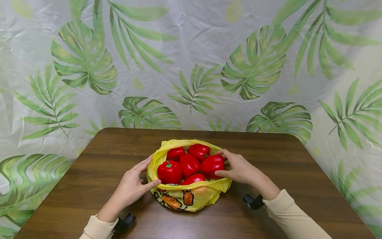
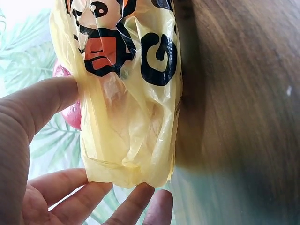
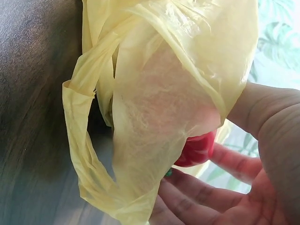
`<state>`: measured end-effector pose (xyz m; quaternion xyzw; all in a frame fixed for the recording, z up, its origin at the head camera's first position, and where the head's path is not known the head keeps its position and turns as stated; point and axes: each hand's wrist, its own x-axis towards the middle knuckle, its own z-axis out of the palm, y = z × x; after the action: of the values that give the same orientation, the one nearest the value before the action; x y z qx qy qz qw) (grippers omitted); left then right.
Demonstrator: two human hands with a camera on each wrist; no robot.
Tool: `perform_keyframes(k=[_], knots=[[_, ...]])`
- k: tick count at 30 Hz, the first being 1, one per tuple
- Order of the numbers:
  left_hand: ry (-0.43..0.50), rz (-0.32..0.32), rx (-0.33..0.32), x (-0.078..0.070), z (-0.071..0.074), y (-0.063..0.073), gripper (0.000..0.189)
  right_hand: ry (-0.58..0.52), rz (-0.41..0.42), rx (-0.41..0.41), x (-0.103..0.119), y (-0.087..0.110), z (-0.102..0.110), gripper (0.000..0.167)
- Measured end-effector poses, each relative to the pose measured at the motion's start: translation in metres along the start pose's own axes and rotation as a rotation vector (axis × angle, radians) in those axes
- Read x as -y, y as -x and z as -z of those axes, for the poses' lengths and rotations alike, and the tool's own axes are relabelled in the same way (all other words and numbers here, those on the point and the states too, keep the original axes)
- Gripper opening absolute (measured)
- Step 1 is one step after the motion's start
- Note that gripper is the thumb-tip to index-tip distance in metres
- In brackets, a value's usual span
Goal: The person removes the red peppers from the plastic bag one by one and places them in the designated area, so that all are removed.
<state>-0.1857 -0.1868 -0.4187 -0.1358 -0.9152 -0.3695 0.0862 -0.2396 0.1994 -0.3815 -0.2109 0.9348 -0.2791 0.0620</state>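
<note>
A yellow plastic bag [image 1: 206,196] with a printed cartoon front stands on the table, its mouth spread wide. Several shiny red bell peppers [image 1: 189,165] fill it, one with a green stem top [image 1: 168,164] facing up at the left. My left hand [image 1: 131,182] rests on the bag's left end, thumb on the front rim and fairly straight fingers along the outside. At the right side, my right hand [image 1: 240,167] reaches over the rim and holds the rightmost red bell pepper [image 1: 213,166] between thumb and fingers. In the right wrist view, the bag [image 3: 150,103] hides most of that pepper [image 3: 197,149].
The dark brown wooden table [image 1: 268,152] reaches back to a leaf-patterned curtain [image 1: 203,39]. A loop handle of the bag [image 3: 77,126] hangs out on the right side. Black wrist straps [image 1: 253,201] sit on both forearms.
</note>
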Motion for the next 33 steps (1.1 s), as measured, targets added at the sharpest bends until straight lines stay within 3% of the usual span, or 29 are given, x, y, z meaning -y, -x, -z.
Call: perform_keyframes(k=[17,33], knots=[[-0.006,-0.010,0.005,0.000,-0.001,0.001,0.091,0.004,-0.074,-0.036,-0.002,0.003,0.007,0.067],[-0.016,-0.008,0.010,0.003,-0.002,0.000,0.091,-0.041,-0.087,-0.129,-0.008,0.012,0.030,0.069]])
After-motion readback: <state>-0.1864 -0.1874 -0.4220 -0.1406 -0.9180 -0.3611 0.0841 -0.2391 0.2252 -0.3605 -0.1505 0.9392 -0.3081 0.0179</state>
